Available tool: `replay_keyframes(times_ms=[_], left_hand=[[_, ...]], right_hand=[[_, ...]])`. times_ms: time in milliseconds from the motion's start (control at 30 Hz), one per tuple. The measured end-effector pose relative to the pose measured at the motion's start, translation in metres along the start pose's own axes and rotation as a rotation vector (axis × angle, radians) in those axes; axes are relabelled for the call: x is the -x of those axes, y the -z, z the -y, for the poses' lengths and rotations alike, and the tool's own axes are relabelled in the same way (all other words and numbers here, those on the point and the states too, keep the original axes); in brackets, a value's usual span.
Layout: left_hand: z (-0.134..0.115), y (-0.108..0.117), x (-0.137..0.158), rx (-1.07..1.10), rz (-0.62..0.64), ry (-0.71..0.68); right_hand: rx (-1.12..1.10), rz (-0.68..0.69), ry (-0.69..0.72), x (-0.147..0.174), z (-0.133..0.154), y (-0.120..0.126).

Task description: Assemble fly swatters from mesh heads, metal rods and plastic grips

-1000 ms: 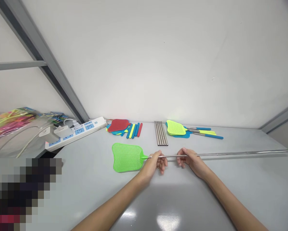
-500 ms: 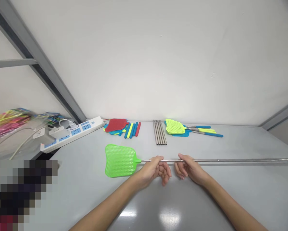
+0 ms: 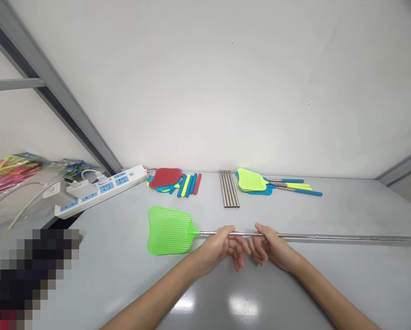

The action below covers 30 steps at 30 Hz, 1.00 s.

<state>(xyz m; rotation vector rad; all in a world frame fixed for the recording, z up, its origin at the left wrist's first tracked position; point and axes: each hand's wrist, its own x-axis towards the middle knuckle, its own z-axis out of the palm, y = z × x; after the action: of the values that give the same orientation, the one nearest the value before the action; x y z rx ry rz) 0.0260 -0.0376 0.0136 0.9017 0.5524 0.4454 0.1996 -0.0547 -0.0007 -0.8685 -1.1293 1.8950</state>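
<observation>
A green fly swatter [image 3: 171, 230] with a long, extended metal telescopic rod [image 3: 304, 236] lies level across the view, its mesh head to the left. Close to the head, my left hand [image 3: 222, 247] grips the thin end of the rod between thumb and fingers. My right hand [image 3: 270, 245] holds the rod a little further right, thumb on top and fingers curled beneath. The two hands are close together, fingertips nearly meeting. The rod's far end runs out of view at the right edge.
Behind lie a red swatter head [image 3: 166, 178] on blue ones, several coloured handles [image 3: 189, 185], several metal tubes [image 3: 229, 189], and a pile of swatters topped by a yellow one [image 3: 251, 179]. At left are a power strip [image 3: 102, 190] with plugs and plastic-bagged items [image 3: 13, 172].
The rod's right part has dipped slightly, and the swatter head has shifted a little left. My hands are closer together, both still on the rod.
</observation>
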Motion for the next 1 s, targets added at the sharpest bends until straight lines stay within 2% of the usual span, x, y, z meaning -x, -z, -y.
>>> replay_keyframes(times_ms=[367, 700, 1000], left_hand=[[0.005, -0.005, 0.000, 0.061, 0.049, 0.026], [0.013, -0.008, -0.004, 0.178, 0.086, 0.045], [0.013, -0.002, -0.009, 0.129, -0.025, 0.046]], right_hand=[[-0.021, 0.008, -0.146, 0.001, -0.006, 0.002], [0.072, 0.039, -0.095, 0.000, -0.006, -0.009], [0.124, -0.018, -0.055, -0.007, -0.008, -0.005]])
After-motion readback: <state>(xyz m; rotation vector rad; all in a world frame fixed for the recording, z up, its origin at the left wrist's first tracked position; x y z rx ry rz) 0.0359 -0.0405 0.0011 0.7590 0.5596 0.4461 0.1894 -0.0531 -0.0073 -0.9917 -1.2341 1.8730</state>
